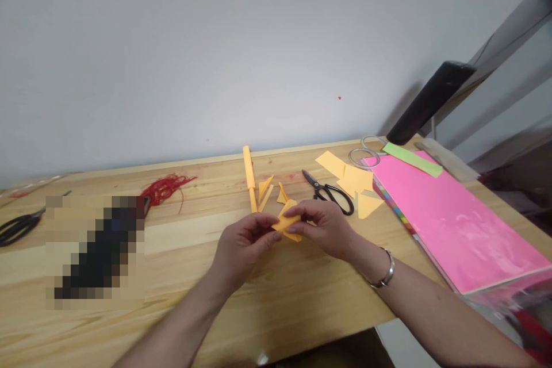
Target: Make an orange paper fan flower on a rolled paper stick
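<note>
Both my hands meet over the middle of a wooden table (302, 293). My left hand (242, 246) and my right hand (325, 226) each pinch one end of a small folded piece of orange paper (288, 222), held just above the tabletop. A silver bracelet (386, 272) sits on my right wrist. Just behind the hands lie a rolled orange paper tube (249, 177) and a few small orange paper scraps (265, 190).
Black scissors (331, 193) lie right of the hands, with larger orange paper pieces (354, 179) beyond. A pink paper stack (448, 219) with a green strip (411, 159) and tape rolls (364, 156) fills the right. Red thread (164, 187) and another pair of scissors (19, 226) lie left.
</note>
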`<state>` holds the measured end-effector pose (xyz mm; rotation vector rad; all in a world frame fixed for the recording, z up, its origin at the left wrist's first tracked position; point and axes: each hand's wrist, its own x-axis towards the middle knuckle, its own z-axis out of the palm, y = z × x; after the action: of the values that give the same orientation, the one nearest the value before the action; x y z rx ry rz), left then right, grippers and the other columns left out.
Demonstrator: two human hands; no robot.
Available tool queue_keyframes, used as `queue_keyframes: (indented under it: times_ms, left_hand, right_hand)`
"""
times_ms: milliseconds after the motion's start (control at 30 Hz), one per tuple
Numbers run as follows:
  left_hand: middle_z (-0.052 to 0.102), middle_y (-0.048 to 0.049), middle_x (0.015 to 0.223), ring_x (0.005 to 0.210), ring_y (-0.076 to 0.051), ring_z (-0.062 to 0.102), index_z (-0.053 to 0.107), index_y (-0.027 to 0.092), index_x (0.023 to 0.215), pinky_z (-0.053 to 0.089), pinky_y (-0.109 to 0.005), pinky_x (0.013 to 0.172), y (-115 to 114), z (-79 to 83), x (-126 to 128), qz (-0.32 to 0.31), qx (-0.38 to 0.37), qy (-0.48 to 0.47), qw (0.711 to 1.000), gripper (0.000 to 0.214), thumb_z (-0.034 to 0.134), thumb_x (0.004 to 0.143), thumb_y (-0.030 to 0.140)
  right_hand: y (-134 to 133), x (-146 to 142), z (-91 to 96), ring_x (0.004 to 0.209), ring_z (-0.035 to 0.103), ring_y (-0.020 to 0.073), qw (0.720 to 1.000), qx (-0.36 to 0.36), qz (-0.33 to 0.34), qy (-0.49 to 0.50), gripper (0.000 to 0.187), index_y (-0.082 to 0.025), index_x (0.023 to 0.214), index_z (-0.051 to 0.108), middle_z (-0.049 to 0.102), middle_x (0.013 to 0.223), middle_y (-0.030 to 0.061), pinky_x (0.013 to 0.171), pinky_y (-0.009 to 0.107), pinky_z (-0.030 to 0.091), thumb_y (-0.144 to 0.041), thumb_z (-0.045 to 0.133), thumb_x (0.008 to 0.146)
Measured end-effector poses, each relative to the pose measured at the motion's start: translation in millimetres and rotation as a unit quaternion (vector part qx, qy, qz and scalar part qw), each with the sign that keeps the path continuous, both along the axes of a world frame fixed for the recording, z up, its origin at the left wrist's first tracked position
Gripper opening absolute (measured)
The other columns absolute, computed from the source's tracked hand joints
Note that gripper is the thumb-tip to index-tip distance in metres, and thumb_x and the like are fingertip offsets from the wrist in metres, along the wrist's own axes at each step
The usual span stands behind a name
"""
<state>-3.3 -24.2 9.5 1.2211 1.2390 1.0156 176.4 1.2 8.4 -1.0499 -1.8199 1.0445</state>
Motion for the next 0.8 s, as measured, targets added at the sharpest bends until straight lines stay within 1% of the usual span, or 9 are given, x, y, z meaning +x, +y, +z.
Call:
queue_keyframes:
  times_ms: [200,333,467,533,633,700,800]
  left_hand:
    - [0.069,0.0012,0.067,0.065,-0.015,0.064,0.067,0.020,0.079,0.051,-0.026,0.062,0.1,-0.7,0.7,0.010,-0.006,0.011,1.000,0.017,0.071,0.062,0.022]
    - [0.070,0.0011,0.069,0.066,-0.015,0.064,0.067,0.021,0.078,0.051,-0.025,0.064,-0.3,0.6,0.6,0.017,0.000,0.027,1.000,0.017,0.071,0.062,0.022]
    - [0.070,-0.0001,0.069,0.067,-0.017,0.065,0.067,0.020,0.077,0.052,-0.027,0.065,-0.7,1.1,1.2,0.019,0.010,0.034,0.999,0.016,0.071,0.062,0.023]
    - [0.071,-0.0012,0.073,0.070,-0.018,0.066,0.067,0.020,0.080,0.052,-0.028,0.067,-0.7,0.4,1.4,0.003,0.006,0.014,1.000,0.018,0.071,0.063,0.024]
    - [0.072,-0.0026,0.083,0.078,-0.018,0.066,0.064,0.021,0.092,0.051,-0.028,0.069,-0.2,-1.7,1.1,-0.025,-0.004,-0.043,0.999,0.028,0.071,0.065,0.024]
    - [0.072,-0.0026,0.084,0.078,-0.017,0.066,0.061,0.022,0.097,0.050,-0.026,0.065,0.2,-3.2,0.7,-0.033,-0.013,-0.076,0.996,0.033,0.071,0.066,0.023]
    - [0.072,-0.0019,0.083,0.074,-0.015,0.065,0.059,0.021,0.099,0.048,-0.023,0.061,0.8,-4.1,0.4,-0.038,-0.033,-0.106,0.993,0.033,0.070,0.067,0.021]
  right_hand:
    - [0.0,-0.5,0.7,0.063,0.057,0.0123,1.000,0.010,-0.001,-0.013,0.016,-0.017,0.085,0.070,0.067,0.070,0.0017,0.058,0.022,0.045,-0.018,0.068,0.069]
    - [-0.5,-0.6,1.5,0.057,0.053,0.0102,0.999,0.024,-0.007,-0.027,0.017,-0.017,0.086,0.069,0.065,0.067,0.0010,0.054,0.021,0.043,-0.018,0.068,0.069]
    - [-0.6,-0.1,2.4,0.055,0.051,0.0094,0.999,0.030,-0.009,-0.033,0.017,-0.018,0.085,0.069,0.064,0.066,0.0003,0.053,0.020,0.042,-0.019,0.069,0.069]
    - [-0.6,-0.1,2.4,0.056,0.052,0.0097,0.999,0.033,-0.005,-0.030,0.017,-0.017,0.086,0.069,0.065,0.068,0.0007,0.054,0.021,0.043,-0.020,0.068,0.070]
    - [-1.0,-0.7,2.4,0.059,0.053,0.0104,0.999,0.034,0.003,-0.024,0.016,-0.017,0.086,0.068,0.066,0.070,0.0015,0.056,0.021,0.043,-0.022,0.067,0.071]
    - [-1.3,-0.9,2.4,0.058,0.053,0.0103,0.999,0.030,0.006,-0.023,0.014,-0.018,0.085,0.068,0.066,0.070,0.0015,0.055,0.021,0.043,-0.022,0.067,0.072]
    - [-1.5,-0.5,1.8,0.057,0.051,0.0099,0.999,0.023,0.008,-0.026,0.014,-0.017,0.084,0.068,0.065,0.069,0.0010,0.054,0.021,0.041,-0.021,0.068,0.071]
